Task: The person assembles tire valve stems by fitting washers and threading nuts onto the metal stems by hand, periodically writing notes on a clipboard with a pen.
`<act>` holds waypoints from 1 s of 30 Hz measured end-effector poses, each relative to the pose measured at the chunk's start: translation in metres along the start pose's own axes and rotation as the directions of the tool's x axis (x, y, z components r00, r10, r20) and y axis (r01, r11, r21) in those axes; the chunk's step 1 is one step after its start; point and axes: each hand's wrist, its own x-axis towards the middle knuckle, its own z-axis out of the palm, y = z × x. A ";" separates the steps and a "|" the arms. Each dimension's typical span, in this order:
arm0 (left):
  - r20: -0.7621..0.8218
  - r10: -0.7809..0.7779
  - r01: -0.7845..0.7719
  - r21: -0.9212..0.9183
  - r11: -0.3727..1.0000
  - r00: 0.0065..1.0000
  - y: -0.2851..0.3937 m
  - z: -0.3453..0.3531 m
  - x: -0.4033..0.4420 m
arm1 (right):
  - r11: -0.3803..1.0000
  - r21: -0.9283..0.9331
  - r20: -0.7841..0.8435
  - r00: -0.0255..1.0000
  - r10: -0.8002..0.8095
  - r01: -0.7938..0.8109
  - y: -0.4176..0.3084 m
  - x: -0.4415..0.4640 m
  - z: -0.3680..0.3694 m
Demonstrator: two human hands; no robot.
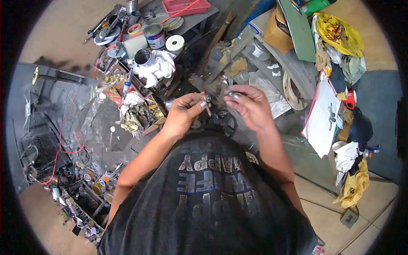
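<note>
In front of my chest, my left hand [187,112] is closed, pinching a small metal fitting [208,98] that shows a bit of blue and red. A thin pale stem [208,111] sticks out below those fingers; whether it belongs to the fitting I cannot tell. My right hand [251,107] is level with it and a short gap away. Its thumb and fingers are closed on a small silvery metal piece [234,95], too small to name exactly. The two pieces are apart.
Ahead on the left, a bench carries a paint can [154,36], a metal cup [144,57], a white rag [159,70] and a pink basket [185,6]. At right are a clipboard with papers [321,114] and a yellow bag [340,34]. A red hose [59,151] runs along the left floor.
</note>
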 end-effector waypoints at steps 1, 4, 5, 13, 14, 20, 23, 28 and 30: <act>-0.021 0.005 -0.005 0.021 1.000 1.000 0.006 0.004 -0.003 | 1.000 0.003 0.000 1.000 0.000 0.000 0.008 0.000 0.008; -0.039 0.114 -0.107 0.146 0.983 0.993 0.005 0.005 -0.004 | 0.967 -0.253 -0.072 0.996 -0.057 0.037 0.028 -0.001 0.022; -0.025 0.215 -0.203 0.247 0.948 0.976 0.003 0.005 -0.003 | 0.900 -0.402 -0.029 0.980 -0.196 0.168 0.036 0.000 0.020; -0.011 0.267 -0.235 0.435 0.869 0.964 0.017 0.007 -0.016 | 0.797 -0.464 0.094 0.917 -0.389 0.386 0.048 -0.004 0.031; -0.011 0.244 -0.217 0.419 0.882 0.970 0.017 0.007 -0.016 | 0.794 -0.469 0.092 0.916 -0.391 0.387 0.048 -0.004 0.030; 0.035 0.324 -0.271 0.639 0.720 0.945 0.020 0.005 -0.020 | 0.842 -0.388 0.169 0.928 -0.333 0.373 0.049 -0.004 0.018; -0.011 0.306 -0.235 0.614 0.753 0.952 0.019 0.012 -0.023 | 0.792 -0.481 0.180 0.926 -0.331 0.376 0.045 -0.007 0.013; 0.082 0.451 -0.375 0.697 0.611 0.889 0.014 0.013 -0.024 | 0.920 -0.381 0.080 0.995 -0.066 0.092 0.041 -0.017 0.016; 0.147 0.454 -0.413 0.710 0.570 0.879 0.022 0.018 -0.028 | 0.851 -0.525 0.032 0.999 0.005 0.013 0.036 -0.022 0.020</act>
